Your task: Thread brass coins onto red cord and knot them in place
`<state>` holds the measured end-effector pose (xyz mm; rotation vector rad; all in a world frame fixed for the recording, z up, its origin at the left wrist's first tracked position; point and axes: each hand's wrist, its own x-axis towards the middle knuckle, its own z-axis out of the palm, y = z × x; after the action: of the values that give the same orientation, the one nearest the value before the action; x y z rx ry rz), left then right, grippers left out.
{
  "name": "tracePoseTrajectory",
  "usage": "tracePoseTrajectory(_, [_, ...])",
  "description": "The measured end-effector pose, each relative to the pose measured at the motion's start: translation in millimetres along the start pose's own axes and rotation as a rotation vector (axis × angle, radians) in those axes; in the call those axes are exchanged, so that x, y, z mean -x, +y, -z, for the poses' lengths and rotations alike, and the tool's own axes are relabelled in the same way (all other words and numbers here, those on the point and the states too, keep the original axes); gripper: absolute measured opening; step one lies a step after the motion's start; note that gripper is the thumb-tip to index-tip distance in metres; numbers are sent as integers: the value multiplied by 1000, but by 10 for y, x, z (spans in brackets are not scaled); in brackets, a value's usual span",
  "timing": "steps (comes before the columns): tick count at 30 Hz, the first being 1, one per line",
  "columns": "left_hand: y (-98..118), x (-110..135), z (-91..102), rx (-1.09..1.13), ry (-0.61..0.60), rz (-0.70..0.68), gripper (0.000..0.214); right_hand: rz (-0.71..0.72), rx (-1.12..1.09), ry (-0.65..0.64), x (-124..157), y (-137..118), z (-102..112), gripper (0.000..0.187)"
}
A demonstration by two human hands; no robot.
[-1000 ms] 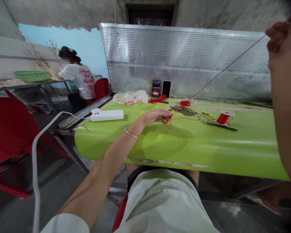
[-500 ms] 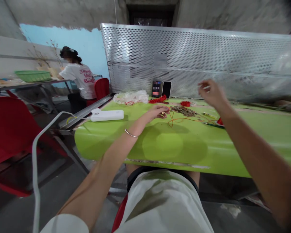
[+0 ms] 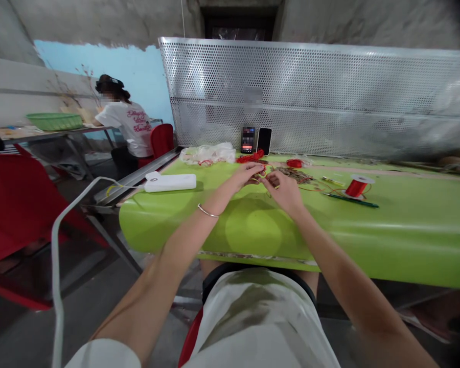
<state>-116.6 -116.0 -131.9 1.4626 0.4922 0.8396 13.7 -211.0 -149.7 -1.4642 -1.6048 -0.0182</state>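
Observation:
Above the green table [image 3: 230, 225], my left hand [image 3: 249, 175] pinches a thin red-orange cord [image 3: 267, 168]. My right hand [image 3: 282, 188] has its fingers closed on the same cord, close beside the left fingertips. Whatever else lies between the fingers is too small to make out. Just behind my right hand is a heap of small coin-like pieces [image 3: 299, 175], partly hidden by it. A spool of red cord [image 3: 356, 187] stands to the right, with a dark green pen-like stick [image 3: 352, 200] in front of it.
A white power bank-like device [image 3: 170, 182] with a cable lies at the left. Red cord bundles [image 3: 249, 157], a clear plastic bag [image 3: 214, 153] and two phones [image 3: 264, 140] are at the back, before a perforated metal panel [image 3: 310, 97]. Another person [image 3: 128, 122] sits at the far left.
My right hand has come down and left from its raised position at the right to meet my left hand at the cord. The red spool has come into view. My left hand stays nearly still.

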Motion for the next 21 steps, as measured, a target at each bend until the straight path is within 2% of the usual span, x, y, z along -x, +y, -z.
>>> tracePoseTrajectory(9, [-37,-39,16,71,18,7,8,-59,-169,-65,131,113,51,31])
tracePoseTrajectory(12, [-38,-45,24,115,13,23,9,-76,-170,-73,149,136,61,34])
tracePoseTrajectory(16, [-26,-43,24,178,32,30,7,-65,-131,-80,152,162,44,28])
tracePoseTrajectory(21, [-2,-21,8,176,45,47,5,-70,-119,-74,158,186,31,27])
